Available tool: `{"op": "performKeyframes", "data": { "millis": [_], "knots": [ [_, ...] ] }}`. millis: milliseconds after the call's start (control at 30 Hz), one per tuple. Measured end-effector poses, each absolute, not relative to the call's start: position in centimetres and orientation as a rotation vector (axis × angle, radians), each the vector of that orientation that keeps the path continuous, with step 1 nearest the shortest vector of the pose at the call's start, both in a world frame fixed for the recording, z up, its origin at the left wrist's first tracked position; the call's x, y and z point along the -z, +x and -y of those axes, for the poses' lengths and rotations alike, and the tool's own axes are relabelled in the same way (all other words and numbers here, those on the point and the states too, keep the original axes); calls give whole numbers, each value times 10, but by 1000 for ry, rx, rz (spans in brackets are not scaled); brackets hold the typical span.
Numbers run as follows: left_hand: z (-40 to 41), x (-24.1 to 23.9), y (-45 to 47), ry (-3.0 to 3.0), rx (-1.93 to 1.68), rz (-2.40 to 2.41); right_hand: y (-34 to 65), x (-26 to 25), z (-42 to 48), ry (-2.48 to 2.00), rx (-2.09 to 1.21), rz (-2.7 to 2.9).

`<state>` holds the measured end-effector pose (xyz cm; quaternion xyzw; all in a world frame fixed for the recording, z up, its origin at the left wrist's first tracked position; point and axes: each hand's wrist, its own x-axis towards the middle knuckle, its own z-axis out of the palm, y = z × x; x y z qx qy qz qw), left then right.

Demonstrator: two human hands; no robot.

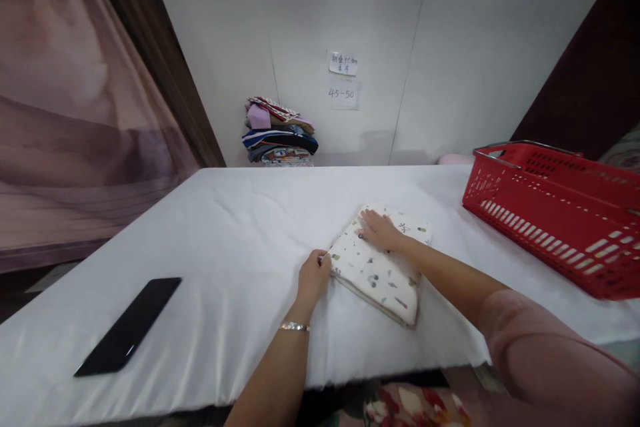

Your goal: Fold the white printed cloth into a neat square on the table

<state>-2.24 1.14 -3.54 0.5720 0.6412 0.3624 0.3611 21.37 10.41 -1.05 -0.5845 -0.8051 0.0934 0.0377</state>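
nearest, below the table's near edge, lies floral fabric (415, 408), with a pink sleeve (545, 353) to its right. the table is draped in a white cover (240, 227), creased along its near side. at near left, a flat black object (131, 327) lies slantwise on it, well apart from both hands. a shiny bracelet (295, 326) circles the left wrist.

right of the middle lies a folded cloth (383, 271), white with small scattered prints, flat on the cover and turned at a slant. the left hand (314, 273) has its fingers curled round the cloth's left corner, grasping it. the right hand (381, 232) lies palm down on its far part, fingers extended and clenched on nothing.

farther right stands a red basket (555, 203) with slotted sides and metal handles. a pinkish curtain (85, 107) hangs on the left. at the far edge, left of the middle, is a stack of folded clothes (280, 137) before the pale wall (215, 27), which bears two paper labels (344, 95), the lower reading "45-50".
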Motion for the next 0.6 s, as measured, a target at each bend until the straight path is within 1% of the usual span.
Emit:
{"op": "performKeyframes", "data": {
  "millis": [100,167,267,333,600],
  "knots": [
    [-11,35,-22,1482,-942,-1652,253,4,-105,-1947,-60,2345],
    [-11,35,-22,1480,-940,-1648,283,1,-106,-2074,4,2222],
    [-11,35,-22,1476,-940,-1653,320,1,-107,-2273,-180,2039],
    [-11,35,-22,1473,-942,-1657,334,3,-109,-2326,-272,1980],
    [-11,33,-22,1458,-928,-1662,346,7,-121,-2266,-419,2039]
  ]
}}
